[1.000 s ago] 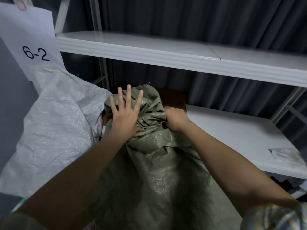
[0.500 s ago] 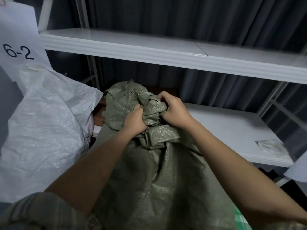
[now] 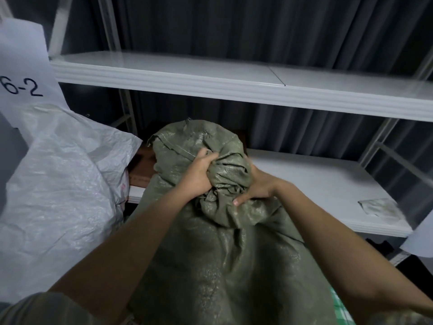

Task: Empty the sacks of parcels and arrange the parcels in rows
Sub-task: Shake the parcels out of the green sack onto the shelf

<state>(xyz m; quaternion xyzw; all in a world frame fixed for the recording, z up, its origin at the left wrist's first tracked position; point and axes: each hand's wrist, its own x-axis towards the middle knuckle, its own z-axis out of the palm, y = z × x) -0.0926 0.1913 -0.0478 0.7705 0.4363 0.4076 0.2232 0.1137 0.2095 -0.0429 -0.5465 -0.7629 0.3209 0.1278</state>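
Observation:
A full olive-green woven sack (image 3: 225, 266) stands upright in front of me, leaning against the lower shelf, its neck bunched and twisted at the top. My left hand (image 3: 199, 174) grips the gathered neck from the left. On the right side of the same twisted bundle my right hand (image 3: 255, 187) clutches the fabric, its thumb pressed into the cloth. A white woven sack (image 3: 58, 184) bulges at the left, touching the green one. A brown cardboard parcel (image 3: 143, 165) shows between the two sacks. The green sack's contents are hidden.
A white metal rack has an upper shelf (image 3: 234, 83) and a lower shelf (image 3: 316, 184) behind the sacks. A crumpled scrap (image 3: 379, 206) lies on the lower shelf at right. A paper sign marked 6-2 (image 3: 21, 66) hangs at left. A dark curtain is behind.
One second ago my left hand lay flat with spread fingers on the sack top; now it grips the bunched neck. My right hand has shifted lower round the twisted bundle.

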